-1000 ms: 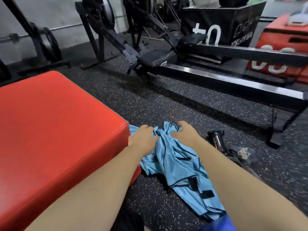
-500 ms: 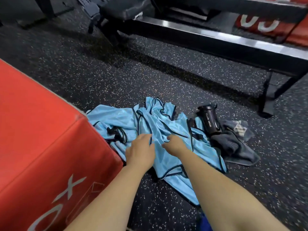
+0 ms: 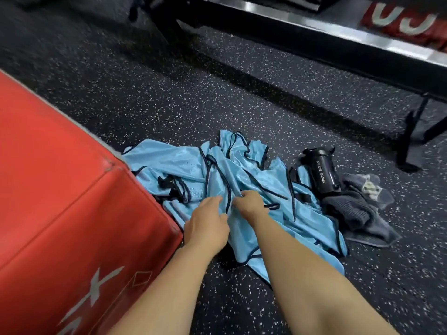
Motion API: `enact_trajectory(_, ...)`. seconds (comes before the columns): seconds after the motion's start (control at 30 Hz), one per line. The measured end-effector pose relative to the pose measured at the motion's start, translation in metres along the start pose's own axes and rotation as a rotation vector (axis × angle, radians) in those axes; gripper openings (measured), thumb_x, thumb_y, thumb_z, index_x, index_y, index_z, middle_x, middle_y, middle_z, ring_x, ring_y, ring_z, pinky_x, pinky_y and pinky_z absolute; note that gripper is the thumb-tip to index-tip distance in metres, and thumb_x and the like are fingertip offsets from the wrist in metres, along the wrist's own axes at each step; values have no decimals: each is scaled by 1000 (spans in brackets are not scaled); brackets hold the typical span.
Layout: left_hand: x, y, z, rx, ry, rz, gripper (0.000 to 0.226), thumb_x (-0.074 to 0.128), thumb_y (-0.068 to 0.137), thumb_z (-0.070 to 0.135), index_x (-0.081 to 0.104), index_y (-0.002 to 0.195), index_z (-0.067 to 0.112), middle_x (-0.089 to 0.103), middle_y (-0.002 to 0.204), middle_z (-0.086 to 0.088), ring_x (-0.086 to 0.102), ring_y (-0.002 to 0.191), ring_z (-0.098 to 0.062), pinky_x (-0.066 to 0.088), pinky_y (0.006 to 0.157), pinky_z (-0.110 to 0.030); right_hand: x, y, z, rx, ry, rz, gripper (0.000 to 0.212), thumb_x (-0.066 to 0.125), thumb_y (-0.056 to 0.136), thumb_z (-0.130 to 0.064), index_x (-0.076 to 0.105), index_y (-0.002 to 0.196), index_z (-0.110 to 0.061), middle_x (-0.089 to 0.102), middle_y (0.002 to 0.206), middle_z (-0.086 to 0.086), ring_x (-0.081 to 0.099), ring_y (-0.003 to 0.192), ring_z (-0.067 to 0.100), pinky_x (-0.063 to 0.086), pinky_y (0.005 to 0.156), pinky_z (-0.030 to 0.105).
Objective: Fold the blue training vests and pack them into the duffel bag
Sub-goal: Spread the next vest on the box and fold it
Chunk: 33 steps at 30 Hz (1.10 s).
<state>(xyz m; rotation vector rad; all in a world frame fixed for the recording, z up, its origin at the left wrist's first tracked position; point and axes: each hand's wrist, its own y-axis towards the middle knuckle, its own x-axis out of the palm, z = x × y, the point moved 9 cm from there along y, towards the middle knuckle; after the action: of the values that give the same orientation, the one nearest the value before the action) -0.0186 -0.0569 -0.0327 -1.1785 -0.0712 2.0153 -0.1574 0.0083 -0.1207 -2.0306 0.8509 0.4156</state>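
**Crumpled vests on the gym floor, both hands on the heap**

The blue vests lie in one rumpled heap on the speckled black floor. They are made of shiny light-blue mesh edged in dark piping, with thin dark loops and straps tangled across the top. How many vests there are cannot be told. The heap's left edge touches the corner of the red padded box. Its right edge lies just beside a black sport bottle and a grey towel.

The heap's long axis runs on a diagonal, from the far left by the box to the near right. There a flat tail of cloth points toward the person. Strap ends stick up along the far edge, pointing away.

The left hand rests on the near-left part of the cloth with its fingers reaching forward, fairly straight. The right hand, just beside it, has its fingers curled into a fold of the fabric and grips it.
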Motion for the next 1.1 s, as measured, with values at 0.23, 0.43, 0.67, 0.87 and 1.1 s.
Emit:
enact_trajectory(0.23,-14,-18,21,-3,-29,-7,46,46,100,21,40,145,25,43,150,3,43,135,-19,36,110,-39,-65,-42,-60,-327,240,0,46,57,79,-4,25,53,-22,20,50,-8,19,52,12,16,49,29)
enact_trajectory(0.43,-65,-59,66,135,13,99,45,47,99,16,44,144,21,48,146,-3,44,133,-23,36,110,-37,-122,-101,-108,-420,150,-88,36,51,80,6,38,53,-16,31,53,-4,26,47,7,24,50,27)
enact_trajectory(0.67,-137,-104,134,331,27,258,36,60,91,18,61,127,19,60,121,-5,53,117,-23,41,102,-40,-171,-183,-153,-520,34,-198,27,53,84,1,50,63,-16,46,66,0,40,57,8,35,52,16)
enact_trajectory(0.87,-181,-141,174,305,132,371,13,58,86,21,64,95,29,60,89,6,59,95,-24,47,86,-39,-198,-239,-180,-561,145,-214,29,50,78,1,41,57,-17,36,61,2,29,54,17,26,51,30)
enact_trajectory(1.1,-234,-173,162,173,40,495,12,48,88,17,47,85,28,61,90,-2,56,87,-28,43,75,-35,-204,-285,-201,-642,323,-344,24,62,75,-12,58,53,-19,52,63,2,46,63,18,35,62,29)
